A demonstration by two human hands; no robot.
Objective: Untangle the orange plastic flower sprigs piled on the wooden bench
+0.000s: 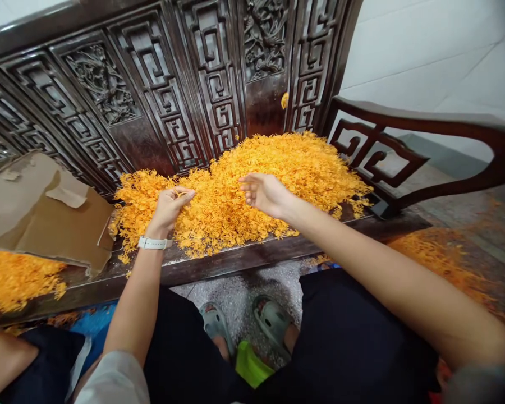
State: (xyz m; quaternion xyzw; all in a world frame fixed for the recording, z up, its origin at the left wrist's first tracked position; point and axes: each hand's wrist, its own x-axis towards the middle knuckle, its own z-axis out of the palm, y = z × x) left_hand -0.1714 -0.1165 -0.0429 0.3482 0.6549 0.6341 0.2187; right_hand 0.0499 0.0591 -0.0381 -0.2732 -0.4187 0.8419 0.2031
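A big heap of small orange-yellow pieces (278, 168) lies on the seat of a dark carved wooden bench (235, 261). My left hand (168, 207), with a white watch on its wrist, hovers over the heap's left part and pinches a thin orange piece between thumb and fingertips. My right hand (263, 191) is over the middle of the heap, fingers loosely curled and apart, with nothing seen in it. One orange piece (284, 100) shows in front of the carved backrest above the heap.
Torn brown cardboard (46, 213) lies on the seat at left, with a second orange heap (17, 280) in front of it. The bench armrest (425, 140) curves at right. More orange pieces cover the floor (437, 258) at right. Another person's knee (8, 359) shows at lower left.
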